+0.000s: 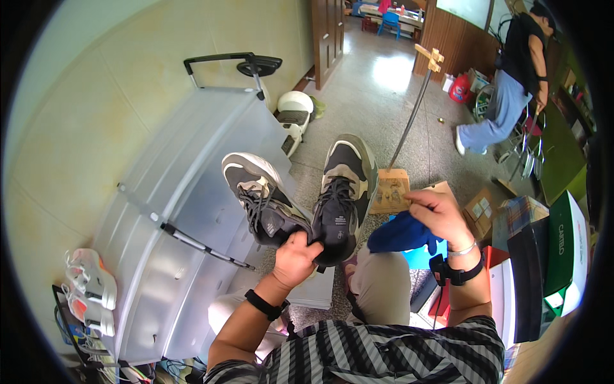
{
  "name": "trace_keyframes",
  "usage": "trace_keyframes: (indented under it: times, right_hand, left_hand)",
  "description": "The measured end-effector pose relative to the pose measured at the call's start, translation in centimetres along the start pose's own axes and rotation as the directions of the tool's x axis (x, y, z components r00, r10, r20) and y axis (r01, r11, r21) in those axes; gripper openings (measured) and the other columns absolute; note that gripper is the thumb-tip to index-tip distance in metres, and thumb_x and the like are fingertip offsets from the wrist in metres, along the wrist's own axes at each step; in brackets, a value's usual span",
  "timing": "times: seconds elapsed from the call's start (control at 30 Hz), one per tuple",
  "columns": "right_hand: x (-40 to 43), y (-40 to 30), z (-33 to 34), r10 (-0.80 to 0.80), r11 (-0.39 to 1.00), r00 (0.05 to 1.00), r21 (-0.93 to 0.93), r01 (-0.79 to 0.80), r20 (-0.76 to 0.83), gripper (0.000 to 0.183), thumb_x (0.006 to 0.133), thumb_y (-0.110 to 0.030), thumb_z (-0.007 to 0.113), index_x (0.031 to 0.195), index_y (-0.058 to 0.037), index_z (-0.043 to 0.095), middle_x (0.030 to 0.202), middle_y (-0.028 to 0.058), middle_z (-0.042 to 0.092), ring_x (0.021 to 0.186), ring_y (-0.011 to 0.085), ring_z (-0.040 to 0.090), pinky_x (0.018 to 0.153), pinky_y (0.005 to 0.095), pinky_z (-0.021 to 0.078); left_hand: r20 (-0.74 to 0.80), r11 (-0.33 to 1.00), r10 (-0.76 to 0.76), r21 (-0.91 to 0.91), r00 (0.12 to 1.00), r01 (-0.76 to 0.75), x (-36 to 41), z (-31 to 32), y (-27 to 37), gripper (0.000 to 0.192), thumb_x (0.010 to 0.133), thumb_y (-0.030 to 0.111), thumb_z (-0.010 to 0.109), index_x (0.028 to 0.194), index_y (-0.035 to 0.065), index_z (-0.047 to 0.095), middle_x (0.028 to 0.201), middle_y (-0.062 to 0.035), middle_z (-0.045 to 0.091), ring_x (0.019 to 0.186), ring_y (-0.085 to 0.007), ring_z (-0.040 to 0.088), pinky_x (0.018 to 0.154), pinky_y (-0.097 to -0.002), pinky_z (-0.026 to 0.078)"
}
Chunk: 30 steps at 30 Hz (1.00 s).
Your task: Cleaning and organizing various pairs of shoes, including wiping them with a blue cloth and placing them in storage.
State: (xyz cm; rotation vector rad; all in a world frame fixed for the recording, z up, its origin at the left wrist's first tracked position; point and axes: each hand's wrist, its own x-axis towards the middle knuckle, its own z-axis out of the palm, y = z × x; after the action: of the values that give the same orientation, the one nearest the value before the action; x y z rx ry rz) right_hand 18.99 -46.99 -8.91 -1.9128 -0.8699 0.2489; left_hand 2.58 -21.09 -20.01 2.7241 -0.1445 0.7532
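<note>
My left hand (296, 259) grips a pair of sneakers by their heels, holding them side by side with the toes away from me. The left sneaker (261, 201) is tilted outward; the right sneaker (343, 197) points nearly straight ahead. Both are dark, grey and cream with black laces. To the right, my right hand (439, 216) holds a dark blue cloth (400, 233) that hangs from the fingers beside the right sneaker, over my knee.
Translucent plastic cabinets (192, 192) line the left, with white sneakers (91, 288) beside them. A dustpan (391, 192) with a long handle stands ahead. Shoe boxes (561, 249) and a cardboard box (479, 211) are at right. Another person (513, 81) is at upper right, near a folded metal frame.
</note>
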Motion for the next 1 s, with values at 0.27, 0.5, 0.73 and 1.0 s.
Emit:
trace_keyframes:
  times: [0.27, 0.5, 0.73, 1.0]
  right_hand:
    - [-1.2, -0.4, 5.9, 0.098, 0.943, 0.958, -0.334, -0.003, 0.268, 0.071, 0.077, -0.047, 0.063, 0.118, 0.0083, 0.047, 0.073, 0.0205, 0.062, 0.069, 0.0324, 0.062, 0.060, 0.0368, 0.0472]
    - [-0.8, -0.5, 9.9, 0.152, 0.966, 0.978, -0.229, -0.117, 0.140, 0.087, 0.071, -0.054, 0.064, 0.121, 0.0115, 0.038, 0.098, 0.0307, 0.059, 0.095, 0.0421, 0.058, 0.082, 0.0418, 0.0454]
    - [-1.1, 2.0, 14.3, -0.132, 0.990, 0.987, 0.035, 0.135, -0.090, 0.066, 0.073, -0.021, 0.063, 0.127, 0.0018, 0.034, 0.086, 0.0173, 0.063, 0.078, 0.0293, 0.064, 0.071, 0.0360, 0.0491]
    - [-1.8, 2.8, 15.7, -0.091, 0.933, 0.987, -0.357, 0.039, -0.132, 0.068, 0.071, -0.016, 0.052, 0.131, 0.0049, 0.028, 0.066, 0.0209, 0.058, 0.058, 0.0395, 0.058, 0.055, 0.0459, 0.0465]
  left_hand:
    - [-0.038, 0.990, 0.065, 0.125, 0.997, -0.060, -0.3, -3.0, 2.1, 0.020, 0.056, 0.009, 0.061, 0.074, 0.0171, 0.061, 0.075, -0.0081, 0.047, 0.072, -0.0266, 0.055, 0.054, -0.0342, 0.048]
    - [0.046, 0.925, 0.204, 0.319, 0.978, -0.208, 0.6, -5.1, 2.3, 0.010, 0.063, 0.015, 0.057, 0.073, 0.0169, 0.058, 0.073, -0.0065, 0.046, 0.070, -0.0225, 0.055, 0.053, -0.0297, 0.050]
    - [0.234, 0.823, 0.333, 0.400, 0.913, -0.403, 0.2, -8.2, 1.5, 0.021, 0.069, 0.017, 0.055, 0.089, 0.0188, 0.060, 0.081, -0.0049, 0.050, 0.072, -0.0196, 0.056, 0.058, -0.0290, 0.049]
    - [0.308, 0.773, 0.379, 0.412, 0.872, -0.482, -1.2, -9.1, 1.6, 0.045, 0.071, 0.016, 0.052, 0.115, 0.0232, 0.057, 0.077, 0.0005, 0.049, 0.071, -0.0156, 0.055, 0.062, -0.0271, 0.047]
